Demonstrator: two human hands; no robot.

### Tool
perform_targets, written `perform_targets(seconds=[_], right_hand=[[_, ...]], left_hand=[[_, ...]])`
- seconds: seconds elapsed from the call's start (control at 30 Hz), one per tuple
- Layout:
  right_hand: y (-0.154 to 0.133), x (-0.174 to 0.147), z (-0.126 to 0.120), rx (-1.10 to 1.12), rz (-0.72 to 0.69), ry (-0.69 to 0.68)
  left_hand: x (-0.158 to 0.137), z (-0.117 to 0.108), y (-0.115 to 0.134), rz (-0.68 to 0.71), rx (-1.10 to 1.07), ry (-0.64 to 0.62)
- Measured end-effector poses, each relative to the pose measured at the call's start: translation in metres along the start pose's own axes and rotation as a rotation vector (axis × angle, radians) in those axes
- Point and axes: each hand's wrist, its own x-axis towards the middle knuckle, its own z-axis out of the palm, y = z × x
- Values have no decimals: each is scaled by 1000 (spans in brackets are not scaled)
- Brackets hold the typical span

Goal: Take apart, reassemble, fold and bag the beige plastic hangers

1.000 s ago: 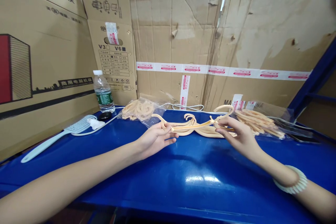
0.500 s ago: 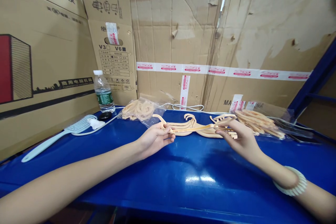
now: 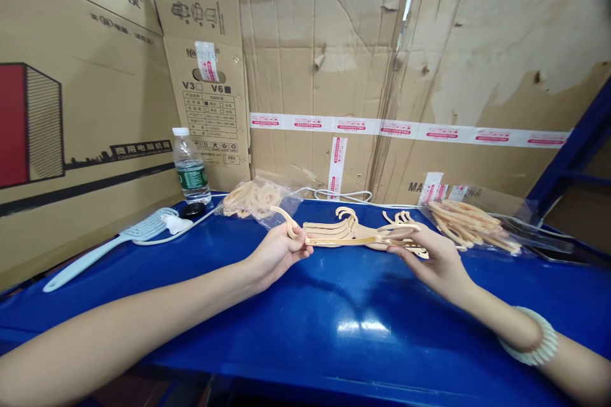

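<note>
Between my two hands a beige plastic hanger [image 3: 346, 241] is held up, roughly level, just above the blue table. My left hand [image 3: 281, 249] pinches its left end, where a curved hook part sticks up past the thumb. Around its right end the fingers of my right hand [image 3: 432, 257] are closed; they hide part of it. Right behind it lie several more beige hangers [image 3: 329, 229] with their hooks upright, partly covered by the held one and by my right hand.
Clear plastic bags of beige hanger parts [image 3: 255, 198] and of beige hangers [image 3: 470, 222] lie at the back. A water bottle [image 3: 191, 168], a pale blue hairbrush [image 3: 119, 241] and a white cable [image 3: 344, 193] are on the blue table [image 3: 305, 331]. Cardboard [image 3: 315, 76] stands behind.
Both hands keep their grip on the hanger. It has come down slightly and levelled out, with its right end lower than before.
</note>
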Motion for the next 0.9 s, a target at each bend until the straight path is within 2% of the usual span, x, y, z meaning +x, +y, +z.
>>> perform_targets(seconds=[0.2,0.47,0.7,0.8,0.9], right_hand=[[-4,1,0,34,44,-2],[-12,0,1,142,202,-44],[-13,0,6,184,406,47],[-7,3,4,196,487,92],[2,7,-2,201,525,62]], left_hand=[[-2,0,-1,67,19,3],[-3,0,-2,120,40,51],[-2,1,-1,137,19,87],[-5,3,-1,91,50,57],[-16,7,-5,-64,217,-80]])
